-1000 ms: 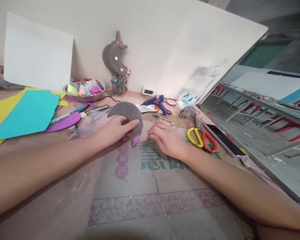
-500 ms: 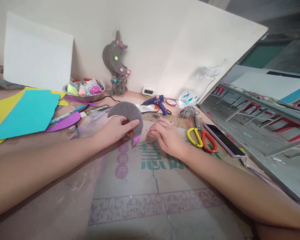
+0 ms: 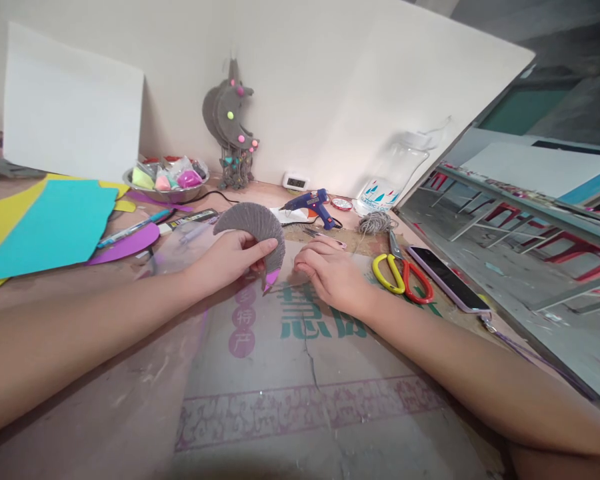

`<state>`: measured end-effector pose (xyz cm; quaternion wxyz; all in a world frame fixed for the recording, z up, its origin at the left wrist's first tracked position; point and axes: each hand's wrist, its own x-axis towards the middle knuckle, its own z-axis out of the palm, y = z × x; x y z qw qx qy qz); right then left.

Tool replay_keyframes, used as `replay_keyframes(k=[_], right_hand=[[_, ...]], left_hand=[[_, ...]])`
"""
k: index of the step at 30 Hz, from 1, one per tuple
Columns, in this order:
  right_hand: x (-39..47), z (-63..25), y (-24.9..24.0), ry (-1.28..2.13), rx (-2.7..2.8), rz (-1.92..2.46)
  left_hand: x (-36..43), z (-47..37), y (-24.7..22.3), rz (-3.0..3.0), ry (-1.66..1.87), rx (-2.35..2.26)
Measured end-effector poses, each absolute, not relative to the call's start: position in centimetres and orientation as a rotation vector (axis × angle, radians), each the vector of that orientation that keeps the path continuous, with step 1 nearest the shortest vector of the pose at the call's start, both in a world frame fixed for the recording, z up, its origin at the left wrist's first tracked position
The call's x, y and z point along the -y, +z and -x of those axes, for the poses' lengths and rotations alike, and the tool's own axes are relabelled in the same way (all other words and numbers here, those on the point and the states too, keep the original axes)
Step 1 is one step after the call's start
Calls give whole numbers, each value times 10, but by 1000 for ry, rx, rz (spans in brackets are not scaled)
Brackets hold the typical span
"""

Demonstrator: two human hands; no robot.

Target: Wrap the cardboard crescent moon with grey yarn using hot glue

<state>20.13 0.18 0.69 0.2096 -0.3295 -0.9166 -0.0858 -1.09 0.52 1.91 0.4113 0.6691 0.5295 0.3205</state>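
My left hand is closed on a crescent moon shape, its thumb on the front face. Grey yarn is wound tightly over most of the crescent; the lower tip shows bare purple. To the right, apart from the crescent, is my right hand, its fingers curled and pressed together. Whatever they pinch is hidden. A thin dark line, a strand or a crease, runs down the printed sheet below the hands. Beyond the right hand lies a ball of grey yarn.
Scissors and a phone lie right of my right hand. A blue glue gun, a small clock and a plastic bottle stand behind. Coloured sheets and a metal bowl are left; a decorated moon ornament hangs behind.
Both hands and the crescent keep nearly the same places. The whole view has shifted very slightly.
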Motion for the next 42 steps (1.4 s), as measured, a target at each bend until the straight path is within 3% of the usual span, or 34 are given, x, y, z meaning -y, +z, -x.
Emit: replay_keyframes(k=[13,42], right_hand=[[-2,-205,5,-146,2533,777],[-1,-202,7,-280,2557,815]], left_hand=[[-8,11,15,-1687,820,-1294],[-6,12,18,-1716,805,-1307]])
